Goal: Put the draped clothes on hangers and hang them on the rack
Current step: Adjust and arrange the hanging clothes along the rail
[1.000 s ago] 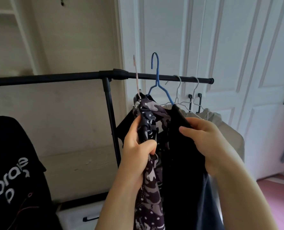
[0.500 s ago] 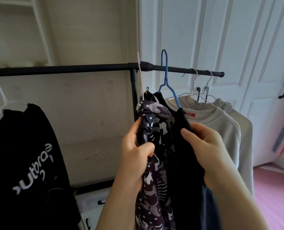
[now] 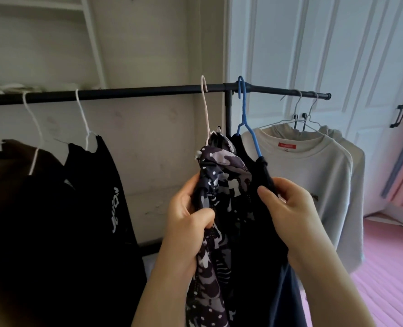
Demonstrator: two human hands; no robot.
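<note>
Black metal rack rail [image 3: 148, 92] runs across the room at head height; everything below is placed against it.

Under the rail's vertical post [image 3: 228, 114]: a patterned garment [image 3: 215, 208], dark with pale camouflage blotches and white dots, thin and slippery-looking, bunched into a rope. It hangs from a white wire hanger [image 3: 205, 107] whose hook rises just above the rail; whether it rests on the rail I cannot tell. Left hand [image 3: 186, 223] is clenched around the gathered fabric below the hanger.

Just right of the post: a blue hanger [image 3: 245, 119], hook over the rail, carrying a black garment [image 3: 257, 232], matte and heavy. Right hand [image 3: 287, 208] pinches the black shoulder edge where it meets the blue arm, thumb on top.

Toward the rail's right end: two thin grey wire hangers, each with a pale grey sweatshirt [image 3: 313, 175], soft knit, red neck label. These crowd close behind the right hand.

Toward the rail's left end: a black T-shirt with white lettering [image 3: 96, 204] and a brown garment [image 3: 14, 161], both on white wire hangers.

Behind the rail: white panelled doors [image 3: 337, 43], pink floor [image 3: 389, 267] below.
</note>
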